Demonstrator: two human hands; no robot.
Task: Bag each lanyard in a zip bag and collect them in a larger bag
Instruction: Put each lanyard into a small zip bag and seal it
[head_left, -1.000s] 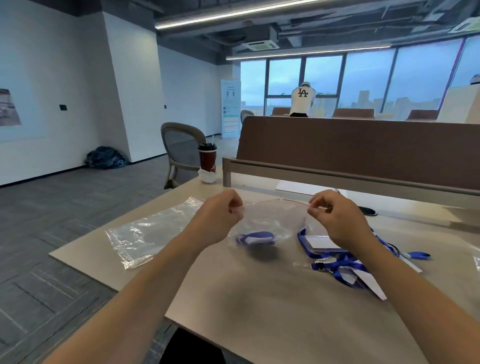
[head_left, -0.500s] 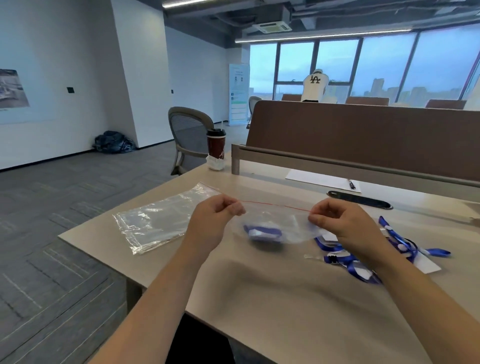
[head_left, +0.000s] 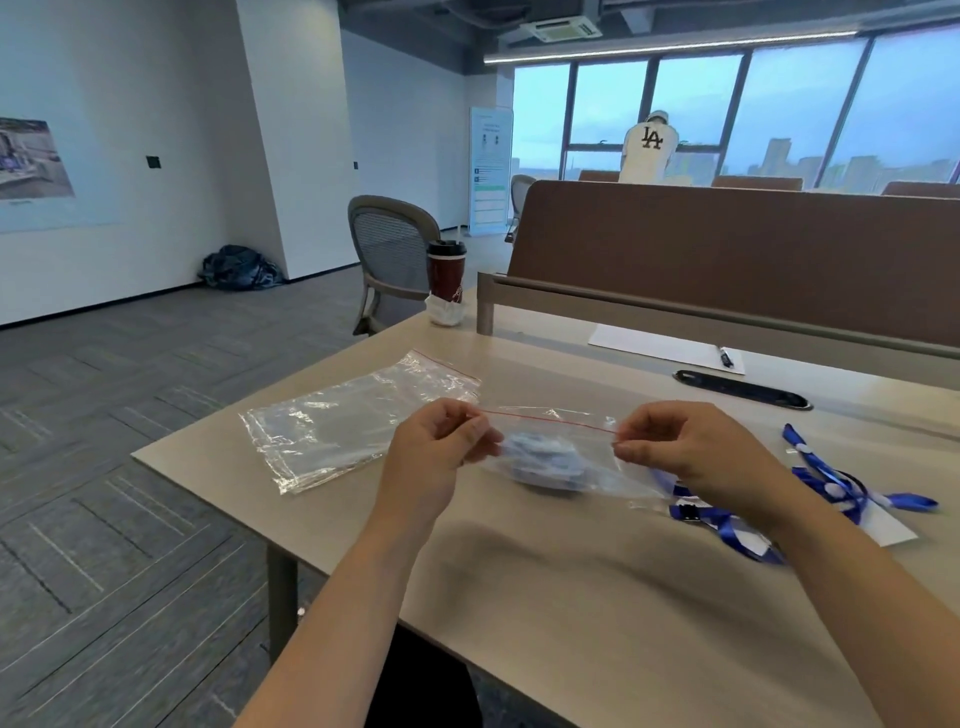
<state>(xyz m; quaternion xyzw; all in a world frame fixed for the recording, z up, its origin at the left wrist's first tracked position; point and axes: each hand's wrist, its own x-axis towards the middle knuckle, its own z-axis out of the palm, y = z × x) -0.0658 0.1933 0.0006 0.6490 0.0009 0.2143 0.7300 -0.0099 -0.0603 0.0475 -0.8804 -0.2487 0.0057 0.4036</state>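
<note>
A small clear zip bag (head_left: 561, 441) with a red seal line hangs stretched between my hands above the table. A folded blue lanyard (head_left: 545, 460) lies inside it. My left hand (head_left: 436, 457) pinches the bag's left top corner. My right hand (head_left: 691, 452) pinches its right top corner. A larger clear bag (head_left: 358, 415) lies flat on the table to the left. Loose blue lanyards (head_left: 826, 483) with white cards lie on the table to the right, partly hidden behind my right wrist.
A dark red cup (head_left: 447, 273) stands at the table's far left corner beside a brown desk divider (head_left: 727, 249). A white sheet with a pen (head_left: 670, 348) and a black slot (head_left: 743, 389) lie at the back. A grey chair (head_left: 389, 249) stands beyond the table.
The bag has come down closer to the table and is pulled taut between my hands, the red seal line now straight. The view has tilted downward.
</note>
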